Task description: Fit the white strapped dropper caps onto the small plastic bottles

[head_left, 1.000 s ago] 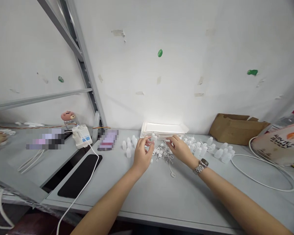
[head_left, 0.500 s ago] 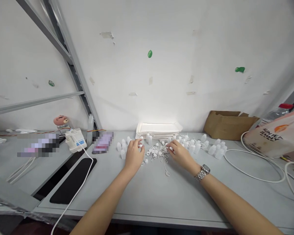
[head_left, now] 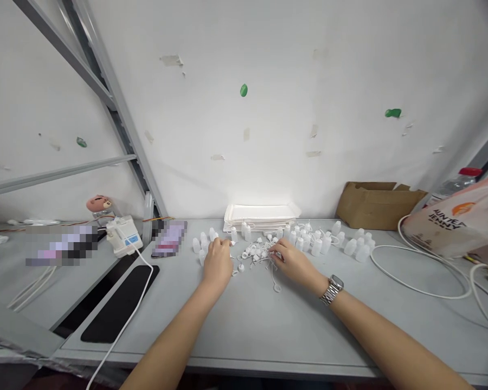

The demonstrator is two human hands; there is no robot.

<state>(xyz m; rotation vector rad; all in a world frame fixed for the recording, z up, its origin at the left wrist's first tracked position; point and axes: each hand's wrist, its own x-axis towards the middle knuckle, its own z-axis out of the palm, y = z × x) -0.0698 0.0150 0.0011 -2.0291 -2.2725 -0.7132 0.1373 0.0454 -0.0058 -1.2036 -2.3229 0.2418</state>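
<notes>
Fingers bent downward, my left hand (head_left: 218,262) is closed just right of several small white squeeze bottles (head_left: 196,245). Its fingertips are hidden, so I cannot make out what they hold. A small bottle with a cap (head_left: 233,234) stands just beyond it. My right hand (head_left: 293,261) reaches into the right side of a loose pile of white caps with ring straps (head_left: 254,252). Thumb and index finger are pinched together there, and whatever lies between them is too small to name. One strap with a ring (head_left: 277,288) trails toward me.
Capped bottles (head_left: 316,247) cluster beyond my right hand, and more bottles (head_left: 363,252) stand farther right. Stacked white trays (head_left: 262,212) lie by the wall. A cardboard box (head_left: 378,208), plastic bag (head_left: 443,227) and cable (head_left: 427,295) are right; a phone (head_left: 168,238) and power strip (head_left: 124,236) left.
My left hand has drawn back slightly toward me and left, and its spread fingers have curled down. My right hand has shifted a little left, deeper into the cap pile.
</notes>
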